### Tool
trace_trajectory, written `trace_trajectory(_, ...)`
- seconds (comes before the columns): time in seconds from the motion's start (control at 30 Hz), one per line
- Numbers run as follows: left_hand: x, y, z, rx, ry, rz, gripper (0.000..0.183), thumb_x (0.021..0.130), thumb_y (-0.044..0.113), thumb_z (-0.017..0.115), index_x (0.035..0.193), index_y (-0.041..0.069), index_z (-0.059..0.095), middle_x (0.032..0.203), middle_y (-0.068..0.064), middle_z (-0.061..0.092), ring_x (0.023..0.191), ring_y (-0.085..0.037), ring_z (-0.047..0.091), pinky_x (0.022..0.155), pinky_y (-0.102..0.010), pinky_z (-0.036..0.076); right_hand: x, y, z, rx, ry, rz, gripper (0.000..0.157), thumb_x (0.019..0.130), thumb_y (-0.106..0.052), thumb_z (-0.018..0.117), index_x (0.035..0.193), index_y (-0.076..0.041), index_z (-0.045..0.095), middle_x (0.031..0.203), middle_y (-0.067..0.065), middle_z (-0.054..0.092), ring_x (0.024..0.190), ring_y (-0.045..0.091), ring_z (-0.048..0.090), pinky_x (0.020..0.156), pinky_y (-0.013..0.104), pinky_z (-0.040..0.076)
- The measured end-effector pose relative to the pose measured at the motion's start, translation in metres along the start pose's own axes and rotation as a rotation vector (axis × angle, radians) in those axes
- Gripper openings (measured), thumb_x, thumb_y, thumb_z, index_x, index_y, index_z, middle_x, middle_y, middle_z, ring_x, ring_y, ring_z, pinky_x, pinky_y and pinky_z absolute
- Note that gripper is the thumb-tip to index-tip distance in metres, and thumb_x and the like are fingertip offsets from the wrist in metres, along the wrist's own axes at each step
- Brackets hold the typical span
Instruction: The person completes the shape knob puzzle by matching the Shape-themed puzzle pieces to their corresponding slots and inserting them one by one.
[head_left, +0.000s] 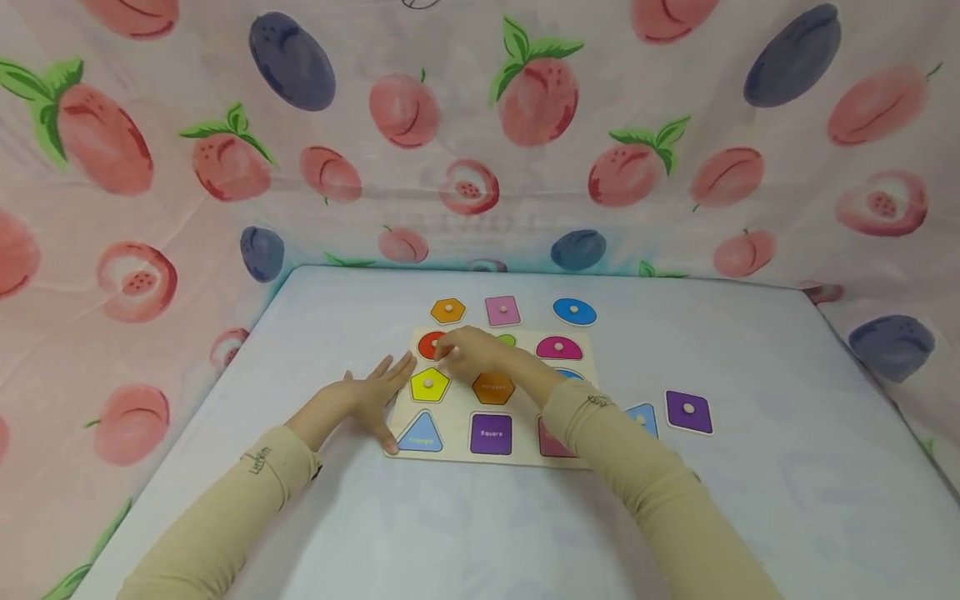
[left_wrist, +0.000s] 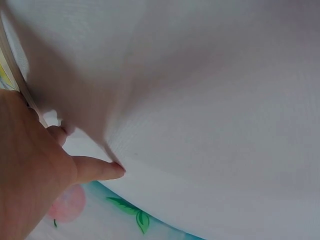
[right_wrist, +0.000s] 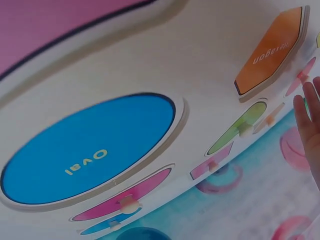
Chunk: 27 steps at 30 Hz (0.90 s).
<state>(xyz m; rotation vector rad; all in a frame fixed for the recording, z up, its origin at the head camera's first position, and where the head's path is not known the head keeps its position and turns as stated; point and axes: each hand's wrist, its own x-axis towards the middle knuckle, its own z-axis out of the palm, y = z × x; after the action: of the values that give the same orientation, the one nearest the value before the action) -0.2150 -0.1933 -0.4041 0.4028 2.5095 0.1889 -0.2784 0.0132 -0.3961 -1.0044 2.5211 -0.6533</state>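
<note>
A pale wooden shape-puzzle board (head_left: 456,425) lies on the white-covered table. My right hand (head_left: 472,352) reaches over its top row, thumb and bent index finger pinching at the knob of the red puzzle piece (head_left: 426,345) in the top left recess. In the right wrist view other fingers (right_wrist: 301,117) extend beside that piece. My left hand (head_left: 367,402) is spread along the board's left edge, thumb at the near corner. Seated in the board are a yellow pentagon (head_left: 420,388), a magenta semicircle (head_left: 547,350) and a green piece (head_left: 510,340), partly hidden by my right hand.
Behind the board lie a loose orange hexagon (head_left: 442,315), a pink piece (head_left: 495,318) and a blue oval (head_left: 566,315). To the right are a purple square (head_left: 678,417) and a light blue piece (head_left: 647,415), partly covered by my right sleeve. Fruit-print cloth (head_left: 465,225) hangs behind.
</note>
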Motion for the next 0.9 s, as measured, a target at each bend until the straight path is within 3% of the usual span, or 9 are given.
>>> trace_trajectory(0.23,0.000,-0.003,0.001,0.016,-0.003,-0.008,0.139,0.055,0.051,0.086,0.152,0.016,-0.007,0.160,-0.006,-0.012,0.146,-0.035,-0.011,0.099,-0.080,0.002,0.011,0.007,-0.008,-0.034,0.100,-0.042,0.014,0.090,-0.005,0.060,0.102,-0.007,0.068,0.111,0.007,0.067,0.114,0.025,0.056,0.104,0.037,0.043)
trace_trajectory(0.5,0.006,-0.001,0.001,0.024,-0.006,-0.019,0.139,0.055,0.052,0.085,0.152,0.019,-0.009,0.160,-0.005,-0.013,0.147,-0.032,-0.012,0.102,-0.077,-0.001,0.024,0.017,-0.021,-0.062,0.126,-0.033,0.012,0.092,-0.008,0.060,0.101,-0.007,0.066,0.116,0.008,0.065,0.118,0.026,0.054,0.107,0.039,0.040)
trace_trajectory(0.73,0.006,-0.001,0.002,0.009,0.000,-0.009,0.140,0.055,0.049,0.087,0.152,0.017,-0.009,0.160,-0.005,-0.014,0.146,-0.034,-0.012,0.100,-0.079,-0.001,0.041,0.025,-0.031,-0.090,0.189,-0.069,0.013,0.090,-0.006,0.061,0.101,-0.001,0.066,0.111,0.013,0.067,0.109,0.028,0.058,0.101,0.036,0.045)
trace_trajectory(0.9,0.004,-0.003,0.002,-0.006,0.001,-0.002,0.140,0.055,0.048,0.087,0.152,0.016,-0.009,0.159,-0.005,-0.014,0.146,-0.034,-0.012,0.099,-0.079,-0.001,0.053,0.035,-0.044,-0.040,0.237,-0.040,0.017,0.089,-0.007,0.064,0.104,0.000,0.065,0.112,0.013,0.066,0.113,0.029,0.056,0.103,0.037,0.043)
